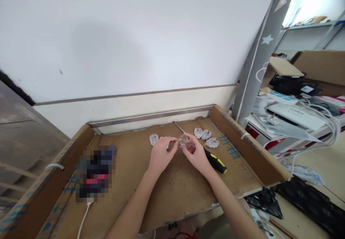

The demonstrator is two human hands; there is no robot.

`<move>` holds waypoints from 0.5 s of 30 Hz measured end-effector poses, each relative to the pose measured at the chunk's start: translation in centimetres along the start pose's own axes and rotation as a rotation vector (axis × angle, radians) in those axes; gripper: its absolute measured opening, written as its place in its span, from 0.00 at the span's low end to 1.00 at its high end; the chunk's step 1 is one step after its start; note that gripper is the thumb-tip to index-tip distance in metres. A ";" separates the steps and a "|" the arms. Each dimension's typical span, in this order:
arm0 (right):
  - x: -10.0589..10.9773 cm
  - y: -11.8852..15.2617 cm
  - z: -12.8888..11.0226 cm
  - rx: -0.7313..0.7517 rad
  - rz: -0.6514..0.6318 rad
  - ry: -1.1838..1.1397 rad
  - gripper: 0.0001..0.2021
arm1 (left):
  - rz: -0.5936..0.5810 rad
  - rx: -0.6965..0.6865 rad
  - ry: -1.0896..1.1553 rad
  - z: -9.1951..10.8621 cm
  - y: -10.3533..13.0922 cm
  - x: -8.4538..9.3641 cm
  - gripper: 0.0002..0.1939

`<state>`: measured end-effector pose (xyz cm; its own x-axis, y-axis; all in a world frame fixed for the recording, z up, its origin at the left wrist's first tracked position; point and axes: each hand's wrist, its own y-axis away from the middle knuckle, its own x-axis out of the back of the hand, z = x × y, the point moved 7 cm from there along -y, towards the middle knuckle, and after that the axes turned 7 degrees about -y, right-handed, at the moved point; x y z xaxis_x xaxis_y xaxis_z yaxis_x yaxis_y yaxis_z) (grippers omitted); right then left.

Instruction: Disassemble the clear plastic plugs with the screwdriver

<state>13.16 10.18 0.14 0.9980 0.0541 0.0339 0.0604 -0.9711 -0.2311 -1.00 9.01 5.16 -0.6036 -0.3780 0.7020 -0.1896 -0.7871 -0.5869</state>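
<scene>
My right hand (196,155) grips a small clear plastic plug (183,140) between thumb and fingers, above the cardboard. Against the plug's left side, the fingertips of my left hand (163,154) are pinched together; what they hold, if anything, is too small to make out. A similar clear plug (153,139) with metal pins lies just beyond my left hand. Three more clear pieces lie past my right hand, among them a plug (198,132) with its pins up. Under my right hand lies a screwdriver (215,161) with a black and yellow handle, its shaft pointing away left.
The cardboard-lined work surface (129,167) has raised cardboard sides. A pixelated device (95,174) with a white cable (84,220) lies at left. A white wall stands behind, a grey pillar (250,70) at right. Boxes and cables crowd a side table (296,116).
</scene>
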 end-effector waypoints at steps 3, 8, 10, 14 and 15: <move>-0.1 0.0 0.0 0.005 -0.008 0.018 0.25 | -0.023 -0.034 -0.047 0.6 0.0 -0.2 0.07; -0.1 0.1 -0.1 0.010 -0.018 0.029 0.25 | -0.011 -0.049 -0.109 0.9 0.0 0.2 0.07; -0.1 0.1 -0.1 0.008 -0.021 0.023 0.25 | -0.021 -0.060 -0.119 0.9 0.1 0.1 0.07; -0.3 0.1 0.0 -0.016 -0.037 -0.031 0.26 | -0.017 -0.087 -0.133 0.7 0.2 0.0 0.08; -0.4 0.1 0.0 -0.030 -0.045 -0.058 0.27 | 0.001 -0.095 -0.130 0.7 0.3 0.1 0.08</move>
<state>12.79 10.10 0.07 0.9939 0.1100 -0.0128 0.1051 -0.9738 -0.2015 -0.57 8.43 5.31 -0.4992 -0.4435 0.7443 -0.2651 -0.7397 -0.6186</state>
